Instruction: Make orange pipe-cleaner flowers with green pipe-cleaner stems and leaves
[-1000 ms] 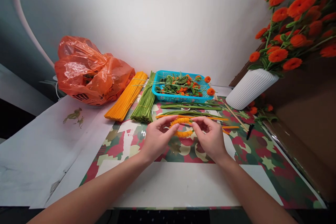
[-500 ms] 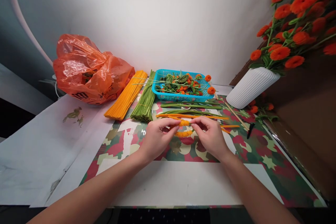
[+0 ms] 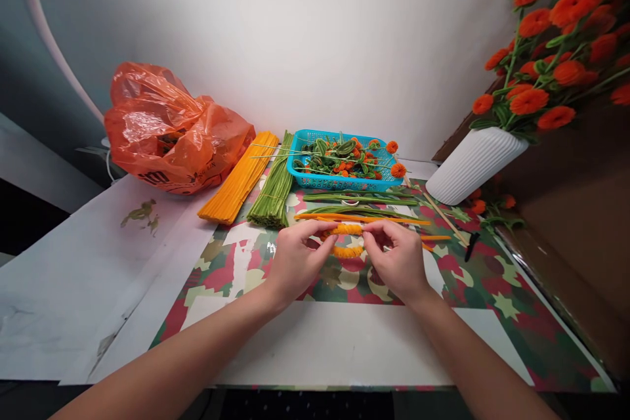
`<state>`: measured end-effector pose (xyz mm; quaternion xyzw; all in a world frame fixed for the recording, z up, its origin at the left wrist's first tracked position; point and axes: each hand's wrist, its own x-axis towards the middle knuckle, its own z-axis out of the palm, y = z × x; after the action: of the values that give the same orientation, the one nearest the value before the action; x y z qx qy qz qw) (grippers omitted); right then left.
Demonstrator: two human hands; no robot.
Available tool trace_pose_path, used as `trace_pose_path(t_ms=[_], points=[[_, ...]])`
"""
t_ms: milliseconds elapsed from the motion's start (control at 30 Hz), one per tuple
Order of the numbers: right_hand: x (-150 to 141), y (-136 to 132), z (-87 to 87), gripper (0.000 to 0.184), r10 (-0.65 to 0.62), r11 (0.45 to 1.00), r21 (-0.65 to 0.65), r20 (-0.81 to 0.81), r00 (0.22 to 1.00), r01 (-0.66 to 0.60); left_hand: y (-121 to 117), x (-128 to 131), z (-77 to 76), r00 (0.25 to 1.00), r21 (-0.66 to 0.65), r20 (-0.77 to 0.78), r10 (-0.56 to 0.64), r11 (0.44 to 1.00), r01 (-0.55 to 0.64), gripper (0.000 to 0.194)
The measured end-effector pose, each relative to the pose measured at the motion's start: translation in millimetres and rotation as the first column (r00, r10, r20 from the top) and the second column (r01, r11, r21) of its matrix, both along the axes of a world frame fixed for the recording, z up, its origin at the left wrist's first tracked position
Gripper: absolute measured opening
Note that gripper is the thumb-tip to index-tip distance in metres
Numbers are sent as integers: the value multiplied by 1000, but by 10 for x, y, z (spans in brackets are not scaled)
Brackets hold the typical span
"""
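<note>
Between my two hands is a coiled orange pipe cleaner [image 3: 348,252], bent into a loop with a second curl above it. My left hand [image 3: 301,262] pinches its left side between thumb and forefinger. On the right, my right hand [image 3: 396,256] pinches the other end, its fingertips pressed together. Just behind the hands lie loose orange pipe cleaners [image 3: 315,216] and several green pipe cleaners [image 3: 361,197]. Farther back to the left are a thick orange bundle [image 3: 239,180] and a green bundle [image 3: 272,193] of the same stems.
A blue basket [image 3: 319,182] of finished orange flowers stands at the back. Left of the bundles sits an orange plastic bag [image 3: 172,138]. A white ribbed vase [image 3: 472,164] with orange flowers [image 3: 529,101] stands at the right, near a wooden stick [image 3: 445,215] and a black item [image 3: 471,246].
The fingertips of my right hand have shifted slightly right along the orange coil, and more of its upper curl shows between the hands. The whole view has drifted a little.
</note>
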<state>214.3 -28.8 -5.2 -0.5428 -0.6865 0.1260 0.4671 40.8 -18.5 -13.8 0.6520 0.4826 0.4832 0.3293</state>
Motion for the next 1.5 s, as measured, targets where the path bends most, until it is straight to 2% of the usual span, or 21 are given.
trace_pose_path(t_ms=[67, 133, 233, 333, 433, 800, 900, 1167, 1367, 1433, 1500], points=[[-9, -5, -4, 11, -15, 1000, 16, 6, 1000, 15, 1, 1, 9, 997, -78, 74, -16, 997, 22, 18], [-13, -6, -3, 11, -30, 999, 34, 10, 999, 30, 19, -6, 19, 977, -212, 206, -56, 972, 100, 20], [-10, -6, 2, 11, -32, 998, 59, 21, 999, 31, 65, -30, 32, 898, -417, 434, -70, 868, 269, 16], [1, -9, 6, 11, -22, 997, 73, 28, 999, 20, 102, -56, 37, 812, -502, 584, -29, 773, 388, 13], [12, -15, 5, 11, -15, 997, 77, 25, 1000, 13, 113, -72, 40, 787, -520, 616, -38, 731, 442, 13], [9, -22, -17, 10, 10, 999, 36, -5, 1000, -10, 90, -78, 103, 813, -530, 578, -74, 724, 443, 16], [13, -29, -13, 10, 21, 999, 48, -5, 1000, -21, 98, -84, 95, 804, -535, 589, -83, 705, 464, 17], [16, -48, -15, 11, 61, 995, 74, -3, 998, -61, 85, -80, 90, 764, -597, 645, 0, 624, 504, 10], [5, -55, -28, 11, 46, 996, 70, -2, 999, -46, 69, -92, 115, 730, -614, 681, -54, 500, 611, 23], [7, -51, -25, 11, 35, 997, 68, -6, 999, -35, 69, -105, 119, 724, -597, 686, -75, 512, 618, 28], [11, -43, -20, 10, 14, 997, 77, -16, 1000, -13, 62, -109, 113, 720, -552, 686, -100, 573, 606, 29]])
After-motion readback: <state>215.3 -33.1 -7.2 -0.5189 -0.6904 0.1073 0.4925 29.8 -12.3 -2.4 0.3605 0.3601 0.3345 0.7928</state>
